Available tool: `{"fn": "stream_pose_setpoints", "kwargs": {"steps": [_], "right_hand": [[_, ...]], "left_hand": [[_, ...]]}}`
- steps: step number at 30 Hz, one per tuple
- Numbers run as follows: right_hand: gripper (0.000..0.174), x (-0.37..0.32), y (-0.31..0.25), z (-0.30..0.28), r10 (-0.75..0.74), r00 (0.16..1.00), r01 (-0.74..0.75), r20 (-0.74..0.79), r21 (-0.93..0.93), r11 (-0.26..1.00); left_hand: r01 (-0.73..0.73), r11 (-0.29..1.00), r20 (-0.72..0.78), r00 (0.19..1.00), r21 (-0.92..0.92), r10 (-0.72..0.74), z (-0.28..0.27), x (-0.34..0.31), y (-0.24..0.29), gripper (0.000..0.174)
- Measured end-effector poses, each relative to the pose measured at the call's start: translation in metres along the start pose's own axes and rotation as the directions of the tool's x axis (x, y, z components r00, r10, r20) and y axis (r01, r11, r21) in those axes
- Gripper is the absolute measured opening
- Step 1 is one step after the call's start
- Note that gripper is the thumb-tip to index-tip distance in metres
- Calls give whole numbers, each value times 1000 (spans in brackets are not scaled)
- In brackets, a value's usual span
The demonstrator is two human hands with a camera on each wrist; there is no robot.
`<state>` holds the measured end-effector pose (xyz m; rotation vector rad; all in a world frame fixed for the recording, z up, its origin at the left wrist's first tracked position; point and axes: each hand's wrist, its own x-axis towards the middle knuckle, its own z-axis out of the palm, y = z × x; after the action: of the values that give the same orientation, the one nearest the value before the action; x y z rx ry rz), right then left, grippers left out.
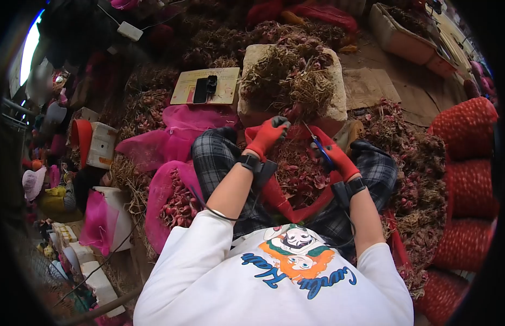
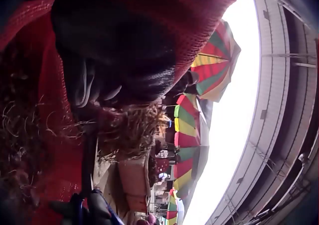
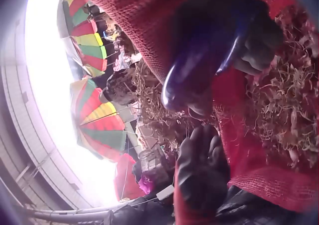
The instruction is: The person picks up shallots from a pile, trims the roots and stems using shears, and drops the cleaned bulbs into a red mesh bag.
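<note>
Trimming step, apparently. Right hand (image 1: 342,161) holds scissors (image 1: 322,150) near foam box's (image 1: 337,89) near edge; left hand's (image 1: 268,137) grip: can't tell. Shallots (image 1: 303,48) piled on box, more inside red mesh (image 1: 279,204). Next cut needs steady stems (image 1: 312,87).

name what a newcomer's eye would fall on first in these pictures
Probably the orange-haired cartoon print on the white shirt, low in the middle of the head view. Next, just above, the red-gloved left hand and right hand, the right gripping blue-handled scissors. Then perhaps the full red mesh sacks lined up at the far right, and the bright pink netting on the left.
</note>
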<state>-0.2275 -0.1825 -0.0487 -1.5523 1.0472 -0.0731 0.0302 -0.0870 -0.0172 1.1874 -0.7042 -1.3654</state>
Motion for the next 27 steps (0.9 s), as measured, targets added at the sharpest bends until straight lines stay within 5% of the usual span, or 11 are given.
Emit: {"fn": "stream_pose_setpoints", "kwargs": {"steps": [1, 3, 7, 9, 12, 13, 16, 19, 23, 26, 27], "right_hand": [[44, 7, 4, -1, -29, 999, 27, 32, 65, 998], [55, -28, -46, 1, -110, 991, 101, 74, 116, 988], [55, -31, -66, -11, -133, 980, 145, 146, -80, 986], [60, -40, -88, -16, -90, 982, 125, 166, -219, 968], [55, -12, -52, -13, -115, 992, 57, -50, -640, 766], [51, -13, -49, -10, -224, 968, 115, -115, -589, 800], [48, -19, -47, -14, -240, 964, 120, -117, -615, 779], [50, -38, -58, -30, -14, 1000, 13, 3, -604, 797], [48, -66, -57, -24, -146, 985, 34, -88, -736, 676], [45, -67, -55, -15, -148, 985, 4, -92, -837, 547], [45, -61, -57, -15, -144, 981, -32, -133, -834, 551]], "left_hand": [[93, 992, 43, 995, -90, -89, 18, 3, -1, 25], [43, 992, -38, 999, 116, -39, 24, 30, -52, 22], [52, 930, -182, 983, 364, 16, 44, 12, -55, 18], [-8, 863, -276, 946, 505, 170, 45, 9, -61, 19], [67, 689, -390, 862, 722, 324, 52, -10, -43, 22], [121, 615, -419, 831, 779, 367, 55, -17, -32, 24], [94, 625, -421, 814, 775, 399, 42, -20, -37, 27], [15, 623, -88, 992, 782, 86, 33, -41, -28, 34], [63, 150, -40, 988, 987, -150, 37, -50, -68, 47], [138, -16, -138, 952, 990, -275, 35, -40, -76, 53], [146, 48, -121, 934, 988, -336, 27, -30, -73, 61]]}}
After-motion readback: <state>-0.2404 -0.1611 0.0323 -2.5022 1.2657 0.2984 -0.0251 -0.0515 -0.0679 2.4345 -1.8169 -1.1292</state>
